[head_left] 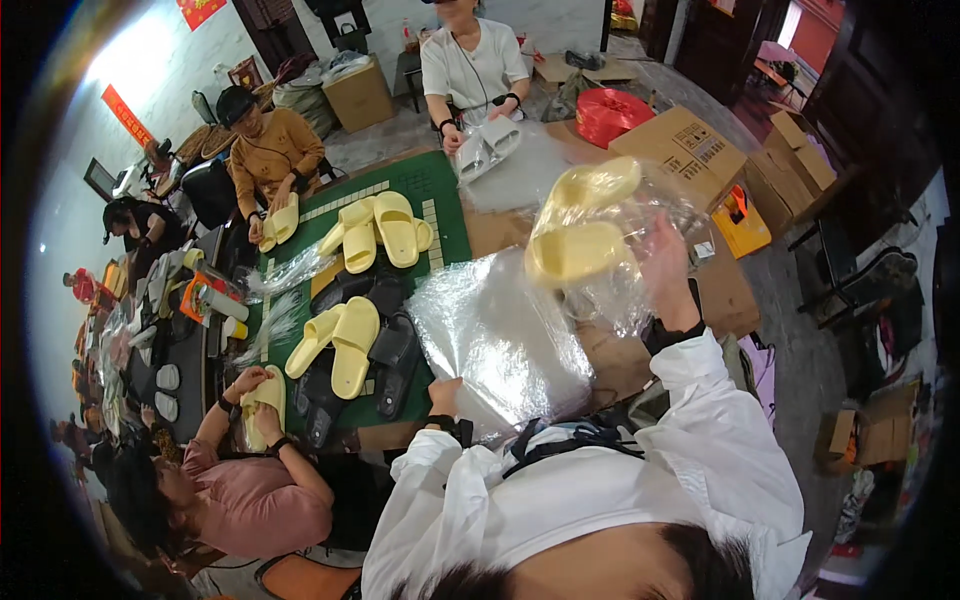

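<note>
My right hand [668, 268] is raised over the table's right side, closed on a clear plastic bag [630, 300]. Inside or against that bag is a pair of pale yellow slide slippers [575, 255], smeared by motion. A stack of flat clear plastic bags [500, 335] lies in front of me. At its near left edge rests my left hand [445, 396], fingers curled; what they grip, if anything, is hidden. Left of the stack, yellow slippers [355, 345] sit on top of black slippers [397, 365], with more yellow slippers [395, 228] farther back.
Co-workers handle slippers around the green-topped table [445, 190]: one at near left [255, 500], one at far left [275, 150], one across [475, 70] with bagged white slippers [487, 148]. Red plastic twine [612, 115] and a cardboard box [685, 150] stand at the far right.
</note>
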`<state>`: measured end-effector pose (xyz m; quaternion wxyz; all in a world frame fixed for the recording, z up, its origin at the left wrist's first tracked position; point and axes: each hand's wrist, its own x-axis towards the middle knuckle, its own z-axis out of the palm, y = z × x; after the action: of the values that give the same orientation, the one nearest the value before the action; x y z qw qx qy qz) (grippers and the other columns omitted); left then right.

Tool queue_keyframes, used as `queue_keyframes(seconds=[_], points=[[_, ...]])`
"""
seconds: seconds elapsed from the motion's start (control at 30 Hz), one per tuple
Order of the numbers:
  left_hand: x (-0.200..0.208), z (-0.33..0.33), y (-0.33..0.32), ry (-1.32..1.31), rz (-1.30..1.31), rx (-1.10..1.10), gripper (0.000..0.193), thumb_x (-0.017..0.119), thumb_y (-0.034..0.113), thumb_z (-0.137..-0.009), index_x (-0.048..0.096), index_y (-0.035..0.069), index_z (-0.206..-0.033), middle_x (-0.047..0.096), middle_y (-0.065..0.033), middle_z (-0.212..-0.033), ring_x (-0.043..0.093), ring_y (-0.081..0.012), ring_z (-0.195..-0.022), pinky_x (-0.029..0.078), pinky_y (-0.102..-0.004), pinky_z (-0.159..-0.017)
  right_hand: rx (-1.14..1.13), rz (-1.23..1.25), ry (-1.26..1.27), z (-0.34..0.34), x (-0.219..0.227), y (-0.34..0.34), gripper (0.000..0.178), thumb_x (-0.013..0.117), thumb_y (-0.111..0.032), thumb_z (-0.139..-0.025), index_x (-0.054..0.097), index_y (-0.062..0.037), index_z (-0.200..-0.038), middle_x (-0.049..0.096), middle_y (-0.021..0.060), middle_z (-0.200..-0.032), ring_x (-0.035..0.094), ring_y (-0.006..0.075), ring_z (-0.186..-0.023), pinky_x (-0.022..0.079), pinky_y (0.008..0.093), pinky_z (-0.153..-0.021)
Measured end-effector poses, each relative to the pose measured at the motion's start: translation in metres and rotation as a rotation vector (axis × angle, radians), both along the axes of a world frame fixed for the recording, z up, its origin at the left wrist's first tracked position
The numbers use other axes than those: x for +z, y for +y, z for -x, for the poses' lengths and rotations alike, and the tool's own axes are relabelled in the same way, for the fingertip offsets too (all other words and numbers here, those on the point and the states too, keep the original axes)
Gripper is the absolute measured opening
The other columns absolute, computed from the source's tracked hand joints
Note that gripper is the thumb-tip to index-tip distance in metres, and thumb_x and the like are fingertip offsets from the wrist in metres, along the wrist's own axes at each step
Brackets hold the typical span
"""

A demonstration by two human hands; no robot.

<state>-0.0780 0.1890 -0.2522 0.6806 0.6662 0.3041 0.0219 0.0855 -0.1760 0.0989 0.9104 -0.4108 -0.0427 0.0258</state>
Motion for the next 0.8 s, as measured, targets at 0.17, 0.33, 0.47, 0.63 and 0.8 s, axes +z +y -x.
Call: queue_keyframes(seconds=[0.17, 0.33, 0.47, 0.63, 0.8], points=[[-0.02, 0.029, 0.036, -0.153, -0.259, -0.103, 0.031, 0.067, 0.012, -0.068, 0.058, -0.009, -0.088, 0.06, -0.0076, -0.076, 0.055, -0.0196, -0.062, 0.044, -0.0326, -0.056, -0.149, -0.27, 0.095, -0.033, -0.073, -0.018, 0.031, 0.045, -0.022, -0.09, 0.044, -0.003, -0.114, 0.05, 0.0102, -0.115, 0.043, 0.0255, -0.112, 0.036, 0.0472, -0.093], [0.055, 0.009, 0.002, 0.246, 0.122, -0.023, 0.049, 0.069, 0.019, -0.07, 0.05, -0.011, -0.104, 0.059, -0.0134, -0.088, 0.058, -0.023, -0.071, 0.046, -0.0331, -0.061, -0.004, -0.012, 0.9, -0.065, -0.163, -0.055, 0.034, 0.05, -0.027, -0.086, 0.038, -0.0094, -0.113, 0.041, 0.0154, -0.117, 0.048, 0.0362, -0.097, 0.039, 0.0518, -0.082], [0.074, 0.014, -0.004, 0.274, 0.03, -0.01, 0.064, 0.071, 0.026, -0.069, 0.043, -0.011, -0.113, 0.056, -0.0185, -0.101, 0.057, -0.0252, -0.086, 0.047, -0.034, -0.069, 0.093, 0.128, 0.731, -0.09, -0.199, -0.068, 0.036, 0.053, -0.028, -0.084, 0.038, -0.009, -0.111, 0.045, 0.0165, -0.111, 0.05, 0.0353, -0.091, 0.041, 0.0486, -0.08], [0.059, 0.021, 0.002, 0.398, -0.307, -0.015, 0.073, 0.07, 0.035, -0.07, 0.038, -0.007, -0.121, 0.045, -0.0229, -0.121, 0.047, -0.0301, -0.109, 0.039, -0.0349, -0.09, 0.062, 0.095, 0.667, -0.094, -0.219, -0.059, 0.036, 0.052, -0.035, -0.081, 0.044, -0.0083, -0.104, 0.05, 0.0169, -0.095, 0.051, 0.0277, -0.076, 0.043, 0.0348, -0.06], [0.072, 0.023, -0.009, 0.469, -0.447, 0.068, 0.055, 0.06, 0.034, -0.075, 0.043, 0.009, -0.121, 0.046, -0.0214, -0.117, 0.046, -0.0387, -0.107, 0.038, -0.0447, -0.089, -0.168, 0.047, 0.695, -0.058, -0.181, -0.035, 0.052, 0.052, -0.05, -0.078, 0.046, -0.0086, -0.109, 0.051, 0.0113, -0.093, 0.051, 0.0225, -0.075, 0.043, 0.0307, -0.06]])
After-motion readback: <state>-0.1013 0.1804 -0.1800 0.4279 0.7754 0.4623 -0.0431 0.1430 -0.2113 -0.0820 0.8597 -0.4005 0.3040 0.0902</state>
